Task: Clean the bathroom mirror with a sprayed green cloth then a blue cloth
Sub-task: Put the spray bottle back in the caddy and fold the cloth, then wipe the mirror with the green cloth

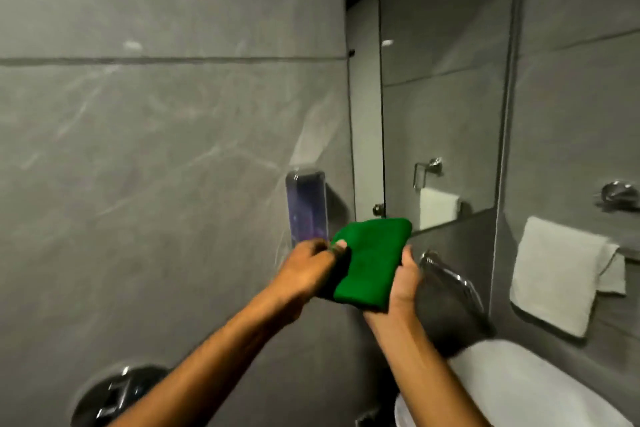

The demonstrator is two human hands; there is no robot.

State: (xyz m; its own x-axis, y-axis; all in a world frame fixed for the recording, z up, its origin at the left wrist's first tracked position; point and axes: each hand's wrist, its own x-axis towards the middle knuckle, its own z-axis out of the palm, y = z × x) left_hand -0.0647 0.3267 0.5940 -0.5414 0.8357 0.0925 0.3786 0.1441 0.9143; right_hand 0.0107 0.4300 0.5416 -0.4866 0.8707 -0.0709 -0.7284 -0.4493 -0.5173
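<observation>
A folded green cloth (372, 262) is held up in front of me with both hands. My left hand (306, 270) pinches its left edge with thumb and fingers. My right hand (403, 282) grips its right side from below. The bathroom mirror (440, 87) hangs on the grey wall just behind and to the right of the cloth, reflecting a towel and a ring holder. No blue cloth or spray bottle is in view.
A soap dispenser (306, 206) with purple liquid is fixed to the grey tiled wall behind my left hand. A chrome tap (450, 276) sits over the white basin (526, 388). A white towel (557, 274) hangs at the right. A round chrome fitting (117, 395) is at the lower left.
</observation>
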